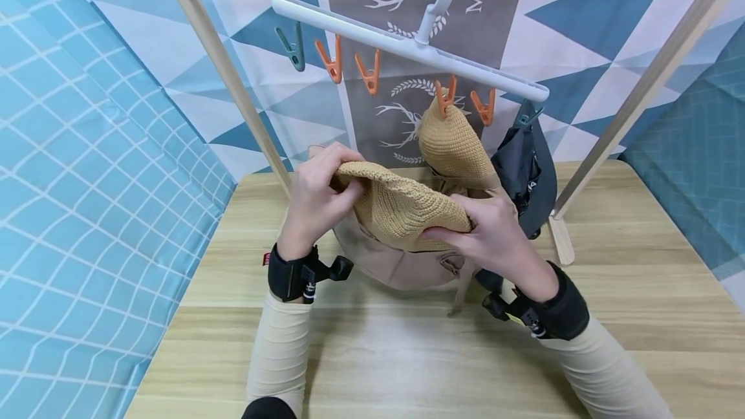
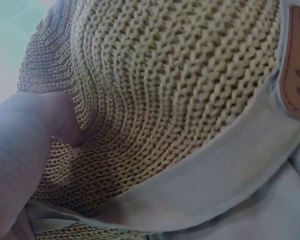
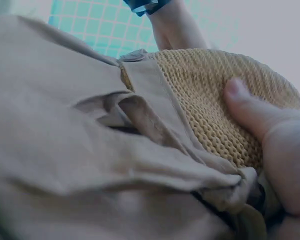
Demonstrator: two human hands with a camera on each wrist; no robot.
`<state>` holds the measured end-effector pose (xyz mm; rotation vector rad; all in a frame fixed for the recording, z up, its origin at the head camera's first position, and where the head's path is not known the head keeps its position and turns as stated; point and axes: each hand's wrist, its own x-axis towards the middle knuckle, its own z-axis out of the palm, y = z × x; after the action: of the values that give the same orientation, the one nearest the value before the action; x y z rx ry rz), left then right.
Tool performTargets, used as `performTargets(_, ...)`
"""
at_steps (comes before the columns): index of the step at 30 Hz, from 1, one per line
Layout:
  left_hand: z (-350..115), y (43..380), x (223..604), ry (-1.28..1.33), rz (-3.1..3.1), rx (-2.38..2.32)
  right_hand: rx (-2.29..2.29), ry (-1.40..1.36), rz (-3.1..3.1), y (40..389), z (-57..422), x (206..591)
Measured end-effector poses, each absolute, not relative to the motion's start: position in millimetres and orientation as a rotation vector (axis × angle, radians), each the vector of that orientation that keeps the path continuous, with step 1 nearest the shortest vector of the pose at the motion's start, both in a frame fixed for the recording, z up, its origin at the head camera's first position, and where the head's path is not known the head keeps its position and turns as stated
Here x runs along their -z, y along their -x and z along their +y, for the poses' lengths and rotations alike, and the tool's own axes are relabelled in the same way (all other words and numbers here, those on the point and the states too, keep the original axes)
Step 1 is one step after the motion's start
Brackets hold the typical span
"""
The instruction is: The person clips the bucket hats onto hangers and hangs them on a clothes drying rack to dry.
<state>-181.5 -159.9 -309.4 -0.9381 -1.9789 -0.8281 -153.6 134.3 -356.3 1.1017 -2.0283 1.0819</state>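
Holding a straw hat (image 1: pixel 401 218) by opposite ends of its woven crown (image 2: pixel 175 100), the left hand (image 1: pixel 320 189) and right hand (image 1: pixel 495 228) are pinching it between thumbs and curled fingers, below the middle of the hanger (image 1: pixel 355 30). By the look of it, the person is adjusting the crown two-handed; the next move is probably calling for an even hold at both ends. The hat's long axis is running downward from left hand to right, sloping roughly as the hanger is; its upper woven edge is facing the hanger, while the cloth brim (image 1: pixel 396 270) is drooping away from it. Beyond, another woven part (image 1: pixel 456 147) is hanging from an orange clip (image 1: pixel 445 99) under the hanger's right half; whether it is joining the held hat, I cannot tell. A dark bag (image 1: pixel 518 170) is hanging beneath the hanger's right end.
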Motion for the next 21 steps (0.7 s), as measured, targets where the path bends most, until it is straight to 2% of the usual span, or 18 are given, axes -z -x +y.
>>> performTargets(8, -161.7, 181.1, 308.9, 0.937, -1.986, 0.868, -1.078, -1.093, -1.975, 148.2, 135.5, 346.9)
performTargets(17, -172.5, 178.9, 307.2, 0.909, -1.944, 0.976, -1.03, -0.865, -2.075, 146.6, 151.6, 336.4)
performTargets(21, -174.0, 180.1, 307.2, 0.943, -1.957, 1.005, -1.025, -0.867, -2.069, 147.1, 153.6, 336.3)
